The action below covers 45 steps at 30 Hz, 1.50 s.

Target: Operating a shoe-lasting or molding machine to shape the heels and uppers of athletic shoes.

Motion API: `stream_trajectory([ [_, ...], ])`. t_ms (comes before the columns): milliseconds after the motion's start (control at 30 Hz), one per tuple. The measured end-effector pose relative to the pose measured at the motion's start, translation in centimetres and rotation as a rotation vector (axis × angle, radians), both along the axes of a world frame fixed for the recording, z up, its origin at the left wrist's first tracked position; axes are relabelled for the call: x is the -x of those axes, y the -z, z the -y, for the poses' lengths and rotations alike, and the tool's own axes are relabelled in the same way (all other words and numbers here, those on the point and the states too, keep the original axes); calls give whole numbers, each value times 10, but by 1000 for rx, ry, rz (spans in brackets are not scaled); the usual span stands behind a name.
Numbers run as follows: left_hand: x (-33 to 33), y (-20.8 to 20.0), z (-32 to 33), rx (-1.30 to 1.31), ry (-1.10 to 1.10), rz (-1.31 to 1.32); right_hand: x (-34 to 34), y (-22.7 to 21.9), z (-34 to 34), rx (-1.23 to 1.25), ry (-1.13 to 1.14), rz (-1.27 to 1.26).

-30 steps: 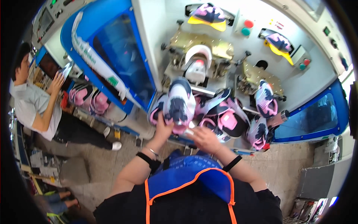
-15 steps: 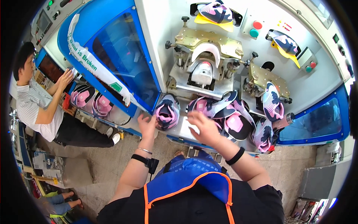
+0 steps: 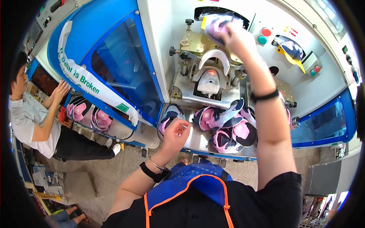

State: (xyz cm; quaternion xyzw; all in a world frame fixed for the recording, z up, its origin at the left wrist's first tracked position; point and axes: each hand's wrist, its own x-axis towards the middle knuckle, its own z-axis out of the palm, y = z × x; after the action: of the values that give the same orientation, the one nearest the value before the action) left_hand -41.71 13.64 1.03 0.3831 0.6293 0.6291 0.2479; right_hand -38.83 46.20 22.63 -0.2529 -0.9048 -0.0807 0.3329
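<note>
My right hand [image 3: 236,33] reaches up to the machine's upper opening, closed on a navy, white and pink shoe upper [image 3: 217,29], blurred by motion. A sliver of the yellow holder [image 3: 203,22] shows beside that upper. My left hand [image 3: 175,137] hovers over the ledge with fingers loosely curled and a gap at the thumb; I see nothing held in it. Partly behind it stands another shoe upper [image 3: 173,111]. Below the opening, the metal heel mould [image 3: 208,82] is bare, with a red light mark on its top.
Several pink and navy uppers [image 3: 224,140] pile on the metal ledge. A second upper [image 3: 292,50] hangs on a yellow holder at right, near red and green buttons [image 3: 262,39]. A blue windowed door [image 3: 118,64] stands at left. Beyond it is a co-worker [image 3: 36,125].
My right hand has moved from the pile up to the opening and grips an upper there. My left hand has shifted right and nearer to me. A red mark now shows on the mould.
</note>
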Motion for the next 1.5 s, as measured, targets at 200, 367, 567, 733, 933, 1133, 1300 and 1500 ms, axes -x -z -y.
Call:
stream_trajectory([
  [200,-3,-45,-18,-76,427,755,-110,145,188,228,-143,-16],
  [367,-8,-19,-49,62,401,920,-123,154,216,301,-139,-71],
  [567,22,-24,-101,-80,395,850,-96,122,177,232,-111,-38],
  [733,22,-26,-102,64,335,845,-60,129,137,214,-37,1],
  [933,39,-28,-110,119,347,802,-46,134,134,498,-24,-62],
  [1133,39,-24,-116,72,346,929,-43,130,129,551,1,-37],
  [1300,32,-26,-122,126,302,898,-48,121,121,656,-3,0],
  [1500,20,-29,-120,120,267,944,-52,125,117,604,-7,33],
])
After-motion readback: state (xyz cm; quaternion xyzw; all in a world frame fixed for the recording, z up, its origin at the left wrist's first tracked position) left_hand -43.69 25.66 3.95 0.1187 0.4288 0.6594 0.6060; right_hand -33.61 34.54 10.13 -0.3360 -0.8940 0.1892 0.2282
